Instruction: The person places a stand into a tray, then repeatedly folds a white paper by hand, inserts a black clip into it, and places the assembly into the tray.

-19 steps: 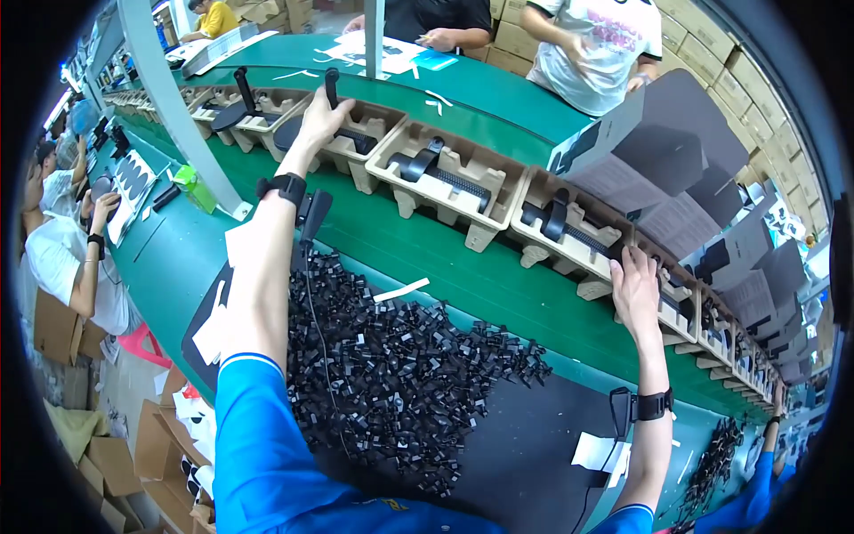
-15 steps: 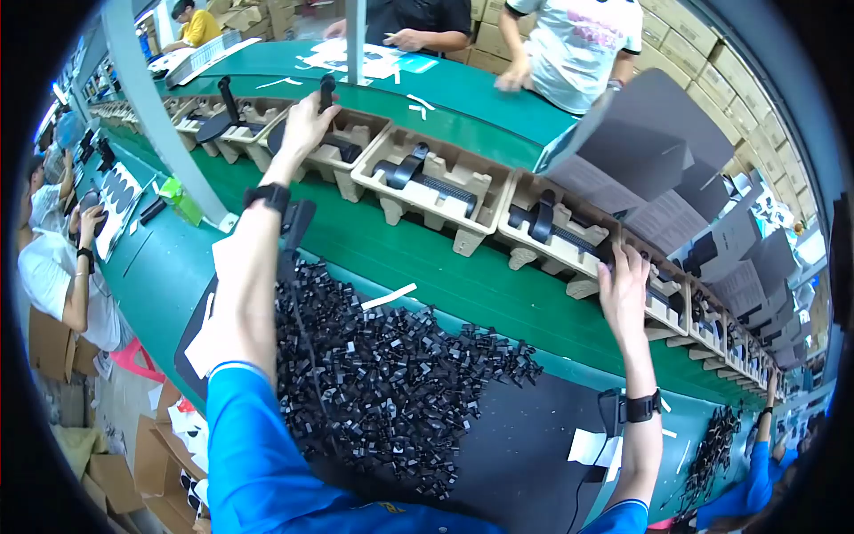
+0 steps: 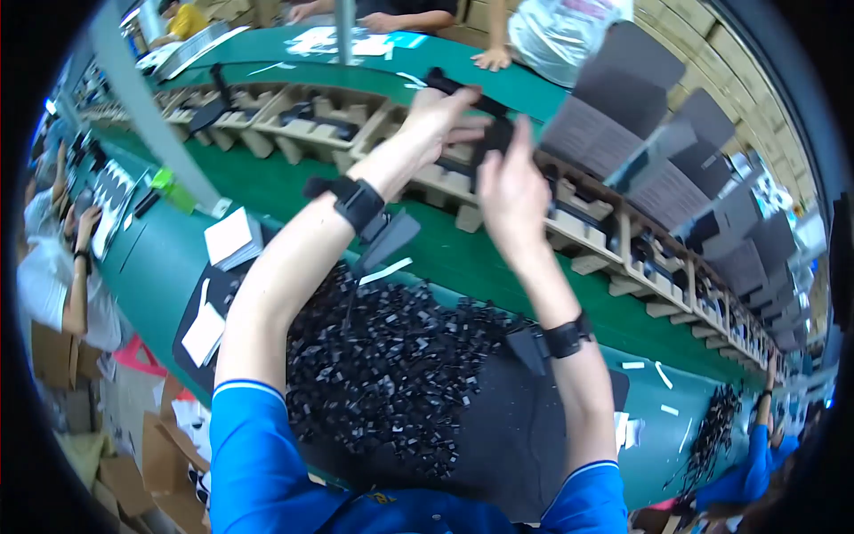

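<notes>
Over the row of moulded trays, my left hand (image 3: 439, 123) is closed round a black stand-like part (image 3: 489, 104), which is blurred. My right hand (image 3: 516, 191) comes up beside it from the near side, fingers raised against a dark flat piece (image 3: 498, 135) that seems to belong to the same part. Motion smear and the fingers hide where the two join. Beneath both hands is a brown moulded tray (image 3: 469, 216) with black parts in it, mostly covered by my hands.
A heap of small black clips (image 3: 382, 374) lies on a dark mat (image 3: 507, 427). More trays (image 3: 672, 307) run along the green conveyor (image 3: 356, 233), some with grey lids (image 3: 623, 80) raised. A metal post (image 3: 147, 116) stands at left. White card stacks (image 3: 233, 236) and co-workers are nearby.
My left hand has moved right with the black part from the trays at left. My right hand has left the tray at right and come over to it. The trays have shifted along.
</notes>
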Demonstrator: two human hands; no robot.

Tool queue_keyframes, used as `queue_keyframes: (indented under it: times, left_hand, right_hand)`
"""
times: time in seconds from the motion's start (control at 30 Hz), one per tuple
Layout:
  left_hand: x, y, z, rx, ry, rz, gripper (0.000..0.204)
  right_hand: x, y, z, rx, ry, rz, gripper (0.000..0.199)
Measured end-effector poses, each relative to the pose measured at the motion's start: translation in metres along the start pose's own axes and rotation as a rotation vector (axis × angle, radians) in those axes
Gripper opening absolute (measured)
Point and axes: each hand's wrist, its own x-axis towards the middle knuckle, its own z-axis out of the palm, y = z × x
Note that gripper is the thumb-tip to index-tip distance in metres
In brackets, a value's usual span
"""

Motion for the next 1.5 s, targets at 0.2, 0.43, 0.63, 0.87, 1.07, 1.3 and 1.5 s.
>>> queue_keyframes:
  times: [0.2, 0.43, 0.63, 0.87, 1.07, 1.3, 1.5]
  left_hand:
    - [-0.074, 0.095, -0.077, 0.682, -0.129, -0.099, 0.056]
    - [-0.209, 0.181, -0.232, 1.296, 0.162, 0.037, 0.056]
    - [-0.31, 0.141, -0.261, 1.934, -0.079, -0.649, 0.074]
    - [-0.365, 0.064, -0.259, 1.936, 0.053, -0.176, 0.08]
    - [-0.349, 0.082, -0.26, 1.63, 0.169, -0.303, 0.084]
    - [-0.351, 0.091, -0.263, 1.602, 0.226, -0.276, 0.087]
    - [-0.344, 0.109, -0.173, 0.511, 0.269, -0.073, 0.094]
  right_hand:
    - [0.038, 0.046, 0.006, -0.267, -0.138, 0.056, 0.042]
    - [0.036, 0.07, 0.026, -0.597, -0.458, -0.045, 0.042]
    - [-0.004, 0.054, 0.008, -0.724, -0.416, -0.203, 0.043]
    - [-0.003, 0.074, 0.015, -0.714, -0.321, -0.308, 0.038]
    - [0.003, 0.069, -0.015, -0.511, -0.501, -0.229, 0.032]
    - [-0.022, 0.039, -0.064, -0.274, -0.345, -0.357, 0.027]
    - [-0.091, -0.032, -0.1, 0.116, -0.362, -0.456, 0.039]
